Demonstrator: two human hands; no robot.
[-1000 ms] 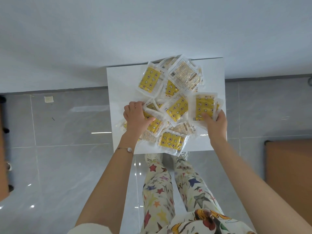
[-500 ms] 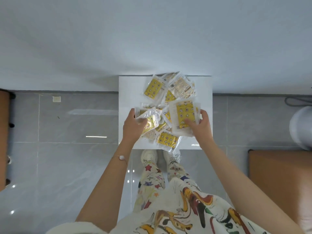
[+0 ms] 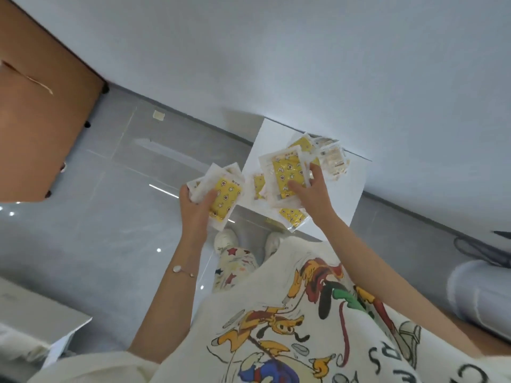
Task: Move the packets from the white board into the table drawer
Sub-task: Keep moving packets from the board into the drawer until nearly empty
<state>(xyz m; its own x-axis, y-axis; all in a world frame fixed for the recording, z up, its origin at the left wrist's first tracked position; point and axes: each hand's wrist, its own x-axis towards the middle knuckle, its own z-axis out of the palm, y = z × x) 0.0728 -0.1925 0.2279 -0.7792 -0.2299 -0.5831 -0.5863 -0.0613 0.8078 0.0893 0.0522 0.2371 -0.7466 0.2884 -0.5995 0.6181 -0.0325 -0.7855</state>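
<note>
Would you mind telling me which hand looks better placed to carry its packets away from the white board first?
Left, probably. The left hand already grips a bunch of yellow packets lifted clear of the white board, out over the floor. The right hand holds its packets above the remaining pile.

We see left hand (image 3: pixel 195 210) gripping packets (image 3: pixel 225 199) off the white board (image 3: pixel 352 194); right hand (image 3: pixel 313 193) grips another stack (image 3: pixel 286 176) above it.
</note>
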